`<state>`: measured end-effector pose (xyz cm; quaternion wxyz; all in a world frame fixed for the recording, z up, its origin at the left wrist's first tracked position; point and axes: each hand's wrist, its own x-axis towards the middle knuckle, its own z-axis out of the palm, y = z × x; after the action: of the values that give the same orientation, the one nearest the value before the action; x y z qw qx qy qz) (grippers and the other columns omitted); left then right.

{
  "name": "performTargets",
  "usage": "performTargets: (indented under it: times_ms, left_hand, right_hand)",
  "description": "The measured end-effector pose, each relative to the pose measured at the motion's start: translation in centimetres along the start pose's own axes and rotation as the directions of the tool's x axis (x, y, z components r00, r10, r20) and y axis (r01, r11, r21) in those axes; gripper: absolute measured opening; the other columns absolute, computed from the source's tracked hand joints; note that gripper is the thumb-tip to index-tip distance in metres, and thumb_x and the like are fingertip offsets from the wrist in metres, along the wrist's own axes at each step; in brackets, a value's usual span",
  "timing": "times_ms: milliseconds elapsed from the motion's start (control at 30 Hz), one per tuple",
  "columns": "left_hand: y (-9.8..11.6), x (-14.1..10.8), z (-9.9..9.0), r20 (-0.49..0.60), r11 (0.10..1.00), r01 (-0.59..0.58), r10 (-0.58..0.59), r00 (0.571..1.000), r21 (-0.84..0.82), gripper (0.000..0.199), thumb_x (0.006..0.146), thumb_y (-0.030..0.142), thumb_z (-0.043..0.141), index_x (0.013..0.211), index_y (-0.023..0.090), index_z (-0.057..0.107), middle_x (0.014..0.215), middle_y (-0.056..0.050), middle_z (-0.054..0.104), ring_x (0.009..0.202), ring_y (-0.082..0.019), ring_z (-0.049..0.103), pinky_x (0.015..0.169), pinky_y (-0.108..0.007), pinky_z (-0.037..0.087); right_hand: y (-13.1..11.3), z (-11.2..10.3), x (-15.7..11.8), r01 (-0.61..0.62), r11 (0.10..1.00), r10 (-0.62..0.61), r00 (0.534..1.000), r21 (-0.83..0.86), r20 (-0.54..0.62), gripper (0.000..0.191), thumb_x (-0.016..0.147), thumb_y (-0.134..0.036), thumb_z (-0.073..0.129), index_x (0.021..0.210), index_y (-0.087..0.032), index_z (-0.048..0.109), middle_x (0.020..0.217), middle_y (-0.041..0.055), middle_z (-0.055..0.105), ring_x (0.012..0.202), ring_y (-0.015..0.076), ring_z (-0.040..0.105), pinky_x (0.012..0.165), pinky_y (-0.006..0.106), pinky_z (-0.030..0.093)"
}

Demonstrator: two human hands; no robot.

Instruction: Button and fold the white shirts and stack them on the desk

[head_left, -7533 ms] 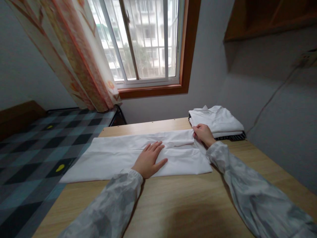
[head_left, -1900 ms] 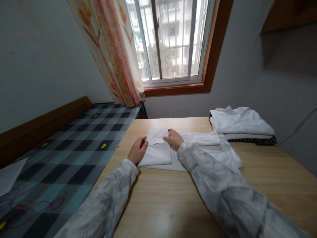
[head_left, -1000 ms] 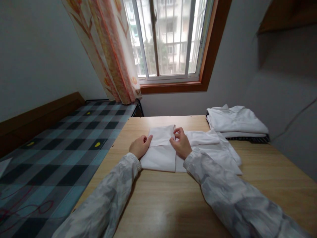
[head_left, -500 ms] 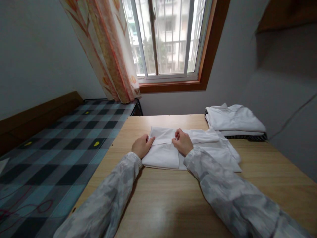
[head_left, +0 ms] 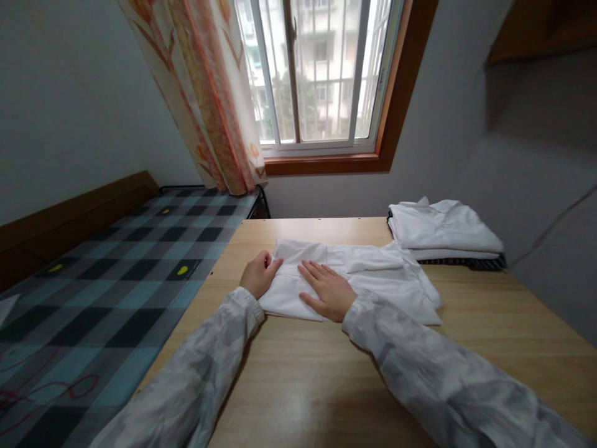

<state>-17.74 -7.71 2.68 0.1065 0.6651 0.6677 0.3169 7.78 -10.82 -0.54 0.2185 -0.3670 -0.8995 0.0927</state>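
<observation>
A white shirt [head_left: 373,274], partly folded, lies across the wooden table [head_left: 284,373], its layered end to the left and a looser, wrinkled part to the right. At its left edge my left hand [head_left: 258,274] is closed on the cloth, thumb on top; the fingers underneath are partly hidden. Flat on the upper layer rests my right hand [head_left: 328,289], fingers stretched out toward the upper left and thumb apart. Whether the piece is surely a shirt is hard to see, as no collar shows.
A stack of folded clothes [head_left: 445,227], white over dark, sits at the table's back right. Left of the table stands a bed with a checked cover [head_left: 140,274] and a thin red cord [head_left: 74,389]. A window [head_left: 321,81] and curtain [head_left: 209,99] are behind.
My right hand has opened from a pinch and now lies flat on the cloth, slightly lower and left. The left hand and the white shirt have shifted a little left.
</observation>
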Motion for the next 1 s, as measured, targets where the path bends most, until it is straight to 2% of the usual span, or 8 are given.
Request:
performTargets:
  times_ms: [233, 400, 567, 700, 767, 833, 900, 1000]
  left_hand:
    - [-1.9, 1.2, -1.1, -0.067, 0.998, 0.029, -0.026, 0.997, 0.057, 0.039, 0.094, 0.052, 0.063, 0.072, 0.026, 0.043, 0.066, 0.002, 0.055, 0.065, -0.018, 0.052, 0.065, -0.031, 0.035]
    - [-3.2, 1.4, -1.7, -0.1, 0.995, 0.057, -0.048, 0.994, 0.084, 0.04, 0.095, 0.055, 0.061, 0.074, 0.027, 0.043, 0.066, 0.002, 0.055, 0.065, -0.019, 0.051, 0.065, -0.032, 0.033]
    - [-4.4, 1.1, -2.5, -0.151, 0.993, 0.081, -0.067, 0.986, 0.089, 0.042, 0.096, 0.059, 0.06, 0.076, 0.027, 0.044, 0.07, 0.001, 0.057, 0.068, -0.019, 0.055, 0.067, -0.031, 0.037]
    - [-4.2, 0.4, -3.1, -0.199, 0.984, 0.126, -0.099, 0.975, 0.127, 0.046, 0.089, 0.069, 0.071, 0.092, 0.026, 0.054, 0.089, -0.003, 0.069, 0.077, -0.022, 0.063, 0.071, -0.032, 0.044]
    - [-3.7, 0.3, -3.4, -0.22, 0.987, 0.022, 0.014, 0.975, 0.159, 0.057, 0.081, 0.07, 0.081, 0.108, 0.024, 0.06, 0.108, -0.007, 0.072, 0.089, -0.025, 0.068, 0.08, -0.035, 0.05]
    - [-3.0, 0.2, -3.6, -0.147, 0.969, -0.177, 0.203, 0.968, 0.174, 0.063, 0.079, 0.066, 0.085, 0.12, 0.024, 0.063, 0.123, -0.012, 0.071, 0.108, -0.029, 0.069, 0.097, -0.039, 0.053]
    - [-2.4, 0.2, -3.6, 0.006, 0.932, -0.332, 0.335, 0.942, 0.149, 0.051, 0.087, 0.06, 0.082, 0.121, 0.025, 0.067, 0.127, -0.012, 0.072, 0.12, -0.031, 0.067, 0.107, -0.041, 0.05]
    - [-1.7, 0.2, -3.3, 0.171, 0.911, -0.385, 0.359, 0.918, 0.152, 0.029, 0.1, 0.052, 0.067, 0.115, 0.028, 0.075, 0.122, -0.011, 0.076, 0.117, -0.029, 0.068, 0.104, -0.04, 0.05]
  right_hand:
    - [2.3, 0.2, 2.1, -0.039, 0.998, 0.04, 0.999, -0.043, 0.026, 0.077, 0.11, -0.059, 0.054, 0.173, -0.018, 0.037, 0.177, 0.0159, 0.037, 0.165, 0.0328, 0.034, 0.135, 0.056, 0.025]
    - [2.9, 0.4, 3.5, -0.034, 0.999, 0.034, 0.999, -0.012, 0.007, 0.072, 0.109, -0.057, 0.057, 0.168, -0.018, 0.046, 0.175, 0.0163, 0.042, 0.163, 0.0342, 0.038, 0.133, 0.057, 0.028]
    - [3.0, 0.2, 5.2, 0.034, 0.986, -0.011, 0.991, 0.166, -0.137, 0.034, 0.103, -0.035, 0.073, 0.133, -0.02, 0.073, 0.144, 0.0127, 0.071, 0.134, 0.0279, 0.063, 0.118, 0.044, 0.047]
    - [2.9, -0.1, 5.6, 0.082, 0.971, -0.026, 0.971, 0.226, -0.239, 0.011, 0.097, -0.02, 0.076, 0.108, -0.023, 0.076, 0.114, 0.0071, 0.075, 0.112, 0.0251, 0.065, 0.103, 0.039, 0.052]
    - [2.9, -0.2, 5.5, 0.087, 0.975, -0.032, 0.966, 0.204, -0.257, 0.009, 0.096, -0.019, 0.077, 0.104, -0.023, 0.076, 0.109, 0.0067, 0.073, 0.108, 0.0258, 0.063, 0.101, 0.04, 0.051]
    - [2.7, -0.2, 5.4, 0.078, 0.982, -0.03, 0.964, 0.174, -0.264, 0.007, 0.096, -0.018, 0.076, 0.101, -0.023, 0.075, 0.106, 0.0067, 0.072, 0.107, 0.0264, 0.061, 0.1, 0.04, 0.05]
    - [2.6, -0.3, 5.3, 0.077, 0.987, -0.039, 0.966, 0.142, -0.254, 0.007, 0.096, -0.016, 0.074, 0.098, -0.023, 0.074, 0.104, 0.0069, 0.071, 0.105, 0.0264, 0.061, 0.098, 0.04, 0.05]
    - [2.4, -0.3, 5.3, 0.088, 0.991, -0.064, 0.975, 0.104, -0.212, 0.009, 0.098, -0.015, 0.069, 0.099, -0.022, 0.075, 0.103, 0.0068, 0.072, 0.101, 0.0255, 0.061, 0.096, 0.039, 0.05]
